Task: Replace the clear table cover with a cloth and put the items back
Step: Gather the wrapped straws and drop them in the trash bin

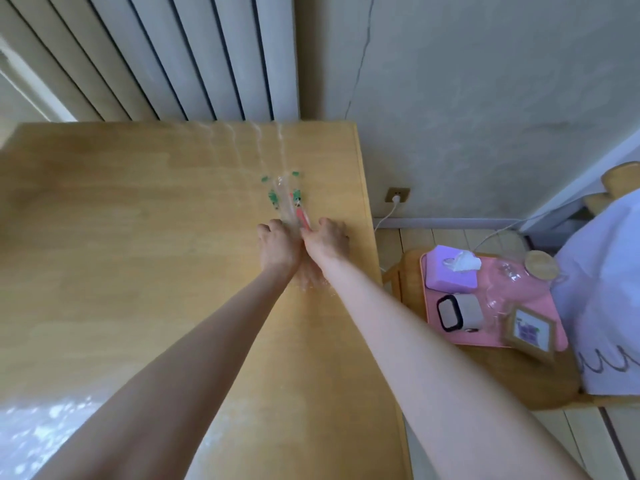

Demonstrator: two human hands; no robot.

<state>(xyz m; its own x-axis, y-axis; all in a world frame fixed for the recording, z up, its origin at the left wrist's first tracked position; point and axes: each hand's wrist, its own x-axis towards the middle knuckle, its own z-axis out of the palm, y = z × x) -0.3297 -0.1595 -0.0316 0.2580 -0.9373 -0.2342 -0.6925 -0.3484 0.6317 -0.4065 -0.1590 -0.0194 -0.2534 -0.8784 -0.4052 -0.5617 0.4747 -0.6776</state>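
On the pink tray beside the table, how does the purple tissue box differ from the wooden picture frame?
The tissue box is purple; the picture frame is light wood. The tissue box is a thick block with white tissue sticking out on top; the picture frame is thin, with a purple picture inside. The tissue box sits at the far left corner of the pink tray, the picture frame at its near right corner. Both rest on the tray.

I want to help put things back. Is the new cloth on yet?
Not yet. Done: the tissue box and picture frame sit on the pink tray beside the table. Now: the left hand and right hand bunch up the clear cover. Still to do: spread a cloth, perhaps the white fabric, and return the items.
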